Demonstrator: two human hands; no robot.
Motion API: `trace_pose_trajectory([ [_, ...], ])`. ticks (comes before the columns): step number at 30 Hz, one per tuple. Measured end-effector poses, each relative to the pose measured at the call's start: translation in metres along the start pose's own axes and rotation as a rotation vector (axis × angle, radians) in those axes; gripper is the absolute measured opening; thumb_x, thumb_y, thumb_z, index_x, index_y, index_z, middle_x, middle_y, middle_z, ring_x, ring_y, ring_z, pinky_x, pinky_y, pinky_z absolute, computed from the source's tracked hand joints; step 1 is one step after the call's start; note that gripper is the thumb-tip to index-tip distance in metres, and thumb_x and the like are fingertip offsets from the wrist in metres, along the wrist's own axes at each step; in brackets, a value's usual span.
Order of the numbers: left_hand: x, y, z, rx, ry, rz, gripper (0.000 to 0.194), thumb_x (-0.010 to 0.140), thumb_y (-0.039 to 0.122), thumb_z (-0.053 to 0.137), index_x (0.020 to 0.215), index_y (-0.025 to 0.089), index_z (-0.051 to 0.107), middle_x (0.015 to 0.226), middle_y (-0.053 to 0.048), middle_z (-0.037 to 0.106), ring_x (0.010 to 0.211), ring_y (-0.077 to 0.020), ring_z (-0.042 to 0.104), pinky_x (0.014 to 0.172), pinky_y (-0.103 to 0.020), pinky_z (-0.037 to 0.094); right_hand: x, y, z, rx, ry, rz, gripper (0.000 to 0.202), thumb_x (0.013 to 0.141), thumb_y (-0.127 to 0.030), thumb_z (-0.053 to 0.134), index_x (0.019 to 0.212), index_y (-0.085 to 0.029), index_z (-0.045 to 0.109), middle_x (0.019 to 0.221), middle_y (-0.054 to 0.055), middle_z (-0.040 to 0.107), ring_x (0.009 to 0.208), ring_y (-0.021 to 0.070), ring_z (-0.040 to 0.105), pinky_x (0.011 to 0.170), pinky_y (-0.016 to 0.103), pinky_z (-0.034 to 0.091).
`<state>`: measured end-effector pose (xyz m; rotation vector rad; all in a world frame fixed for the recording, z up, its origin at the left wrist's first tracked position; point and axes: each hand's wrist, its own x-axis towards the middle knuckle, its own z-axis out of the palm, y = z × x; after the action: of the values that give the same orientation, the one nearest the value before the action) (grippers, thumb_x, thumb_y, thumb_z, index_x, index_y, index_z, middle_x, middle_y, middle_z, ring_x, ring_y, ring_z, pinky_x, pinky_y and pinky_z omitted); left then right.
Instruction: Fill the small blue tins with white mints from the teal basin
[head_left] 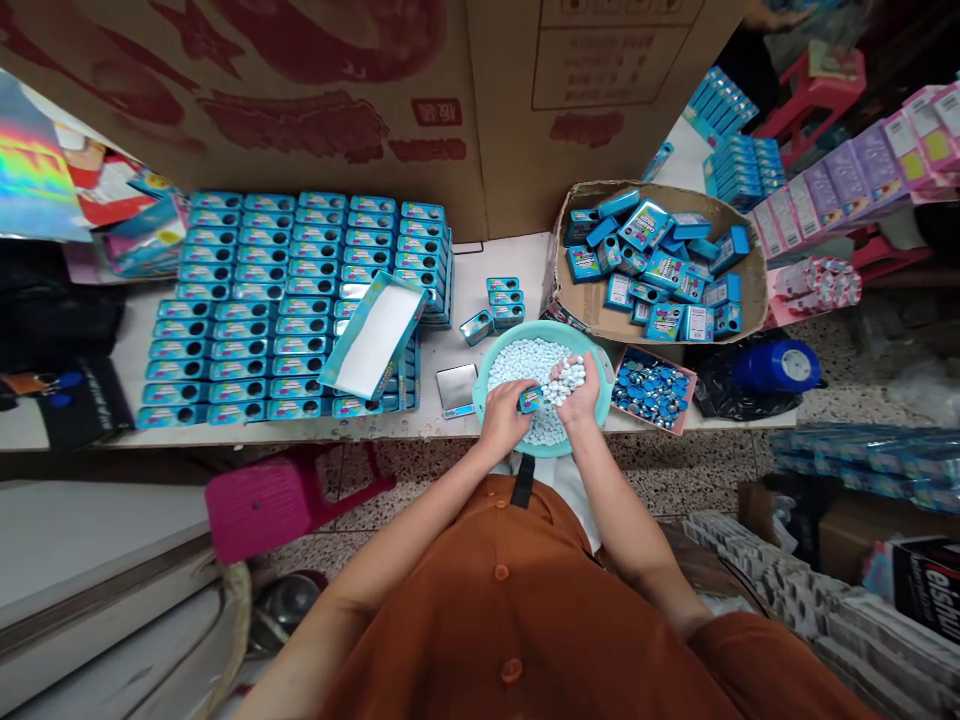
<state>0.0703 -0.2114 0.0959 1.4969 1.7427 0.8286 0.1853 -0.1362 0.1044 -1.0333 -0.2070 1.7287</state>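
A small blue tin [529, 400] is in the grip of my left hand [501, 422], over the left part of a mint-green basin [486, 372]. Cupped palm up beside it, my right hand [583, 402] holds a heap of small white candies [568, 376] close to the tin's end. Many more pale candies [525, 358] fill the basin beneath both hands. Whether any candies are inside the tin I cannot tell. Several similar tins [505, 300] stand just behind the basin, one of them apart and at an angle.
Rows of blue tins [247, 310] cover the left table, with a shallow white-bottomed tray [375, 340] on top. At right are a cut-down carton [559, 285] of loose tins and a box of blue caps [652, 388]. A tall cardboard box [480, 120] blocks the back; a pink stool [259, 500] stands below.
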Motion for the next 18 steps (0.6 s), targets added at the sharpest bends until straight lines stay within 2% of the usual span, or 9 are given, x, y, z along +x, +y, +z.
trace_pose_trajectory([
  [6, -0.001, 0.001, 0.004, -0.075, -0.011, -0.064, 0.045, 0.066, 0.008, 0.061, 0.108, 0.023, 0.060, 0.111, -0.003, 0.066, 0.104, -0.0236, 0.059, 0.091, -0.036, 0.045, -0.001, 0.000, -0.002, -0.060, -0.012, -0.050, 0.035, 0.080, -0.050, 0.056, 0.063, -0.021, 0.048, 0.052, -0.006, 0.045, 0.050, 0.0084, 0.049, 0.049, 0.021, 0.043],
  [9, -0.001, 0.003, 0.003, -0.015, -0.013, -0.022, 0.046, 0.066, 0.006, 0.060, 0.108, 0.025, 0.061, 0.111, -0.002, 0.066, 0.108, -0.0239, 0.057, 0.095, -0.038, 0.042, -0.001, 0.000, -0.001, -0.041, -0.012, -0.067, 0.034, 0.079, -0.049, 0.058, 0.062, -0.021, 0.049, 0.054, -0.006, 0.048, 0.049, 0.0076, 0.049, 0.049, 0.021, 0.043],
  [12, 0.001, 0.002, 0.004, -0.008, -0.020, -0.013, 0.046, 0.065, 0.005, 0.061, 0.106, 0.025, 0.062, 0.111, -0.002, 0.066, 0.108, -0.0246, 0.057, 0.097, -0.040, 0.042, 0.002, 0.000, 0.000, -0.011, 0.044, -0.067, 0.033, 0.079, -0.048, 0.059, 0.064, -0.021, 0.049, 0.055, -0.006, 0.049, 0.048, 0.0066, 0.048, 0.047, 0.020, 0.042],
  [15, 0.003, -0.002, 0.010, -0.134, -0.015, -0.103, 0.044, 0.064, 0.008, 0.065, 0.106, 0.023, 0.062, 0.111, -0.003, 0.067, 0.106, -0.0239, 0.060, 0.094, -0.038, 0.045, 0.004, -0.001, 0.002, -0.012, 0.116, -0.037, 0.031, 0.078, -0.047, 0.059, 0.065, -0.021, 0.049, 0.054, -0.007, 0.049, 0.045, 0.0060, 0.046, 0.043, 0.019, 0.039],
  [18, 0.002, -0.007, 0.016, -0.269, -0.001, -0.195, 0.043, 0.064, 0.010, 0.068, 0.105, 0.021, 0.062, 0.109, -0.004, 0.067, 0.103, -0.0227, 0.062, 0.092, -0.036, 0.048, 0.004, -0.001, 0.003, -0.081, 0.091, -0.036, 0.031, 0.077, -0.048, 0.060, 0.066, -0.020, 0.050, 0.055, -0.006, 0.051, 0.045, 0.0061, 0.048, 0.042, 0.019, 0.039],
])
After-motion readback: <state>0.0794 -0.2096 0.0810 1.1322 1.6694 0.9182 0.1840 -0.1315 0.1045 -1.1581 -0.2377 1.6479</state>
